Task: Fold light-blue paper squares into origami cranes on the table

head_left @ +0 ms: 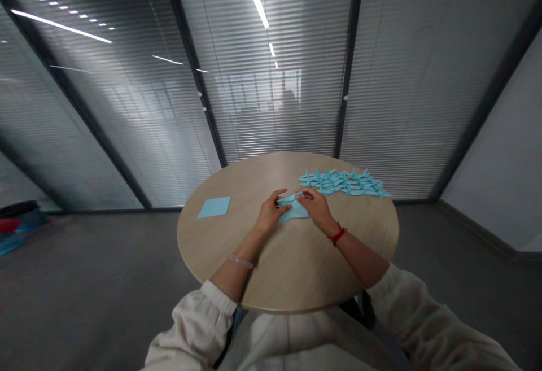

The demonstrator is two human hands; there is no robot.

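Note:
A light blue sheet of paper [294, 209], partly folded, lies near the middle of the round wooden table [288, 269]. My left hand [271, 213] pinches its left edge with fingers closed. My right hand [315, 207] presses and grips the paper's upper right part; a red band circles that wrist. Both hands touch the same sheet.
A flat square stack of blue paper [214, 206] lies at the table's left. Several folded blue paper cranes [342, 183] are spread in rows at the far right of the tabletop. Glass walls with blinds stand behind; grey floor surrounds the table.

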